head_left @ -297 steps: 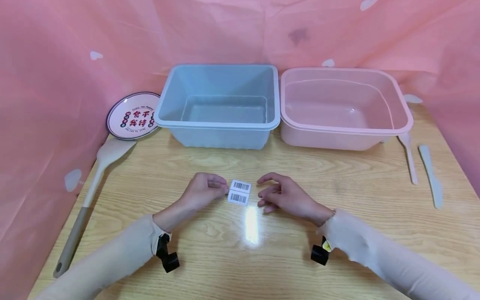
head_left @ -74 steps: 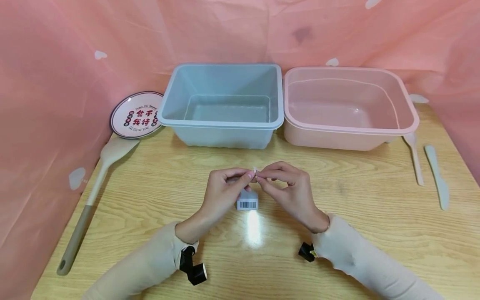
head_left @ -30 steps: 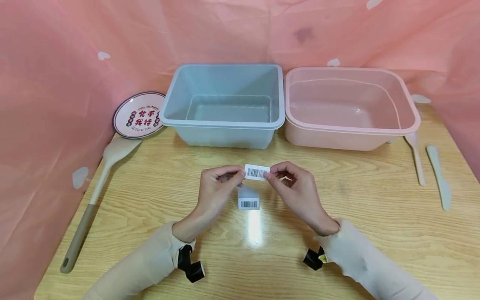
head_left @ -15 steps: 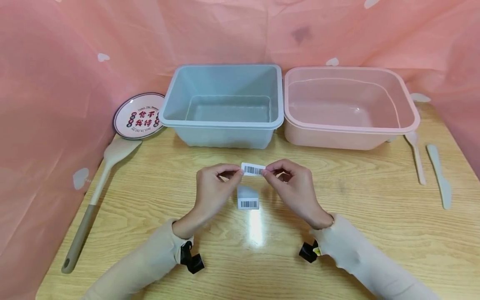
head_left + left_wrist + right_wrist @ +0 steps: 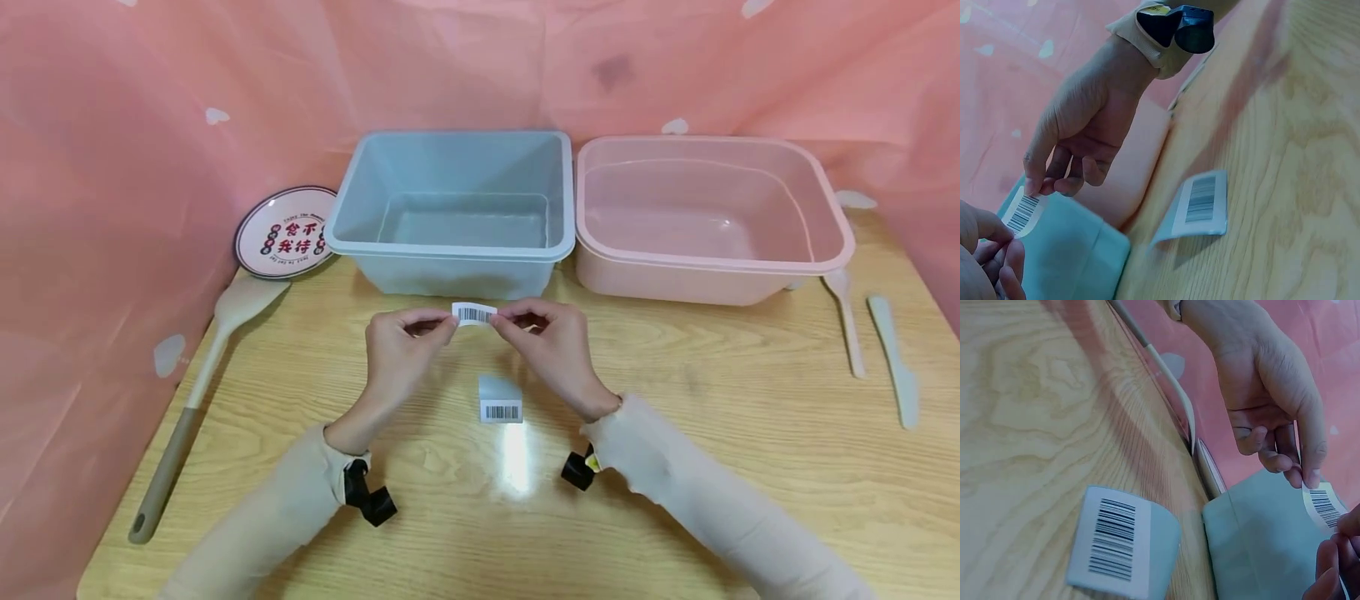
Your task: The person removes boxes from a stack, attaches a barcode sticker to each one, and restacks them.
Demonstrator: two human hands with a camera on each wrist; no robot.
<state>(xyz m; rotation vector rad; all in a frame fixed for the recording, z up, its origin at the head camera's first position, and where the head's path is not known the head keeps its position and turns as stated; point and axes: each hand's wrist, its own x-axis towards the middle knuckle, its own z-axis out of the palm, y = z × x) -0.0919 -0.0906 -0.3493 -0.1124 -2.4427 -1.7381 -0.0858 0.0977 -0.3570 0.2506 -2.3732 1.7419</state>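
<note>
Pinching a small barcode label (image 5: 474, 314) by its two ends, the left hand (image 5: 401, 350) and the right hand (image 5: 551, 346) hold it stretched between thumb and fingertips above the bench (image 5: 750, 433), just in front of the blue tub (image 5: 450, 250). A backing sheet (image 5: 500, 399) bearing one more barcode lies on the bench below the hands. The pink tub (image 5: 712, 258) stands beside the blue one.

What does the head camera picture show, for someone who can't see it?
Two hands, left hand and right hand, pinch a barcode sticker between them above a wooden table. Its backing sheet lies below, before a blue tub and a pink tub.
</note>
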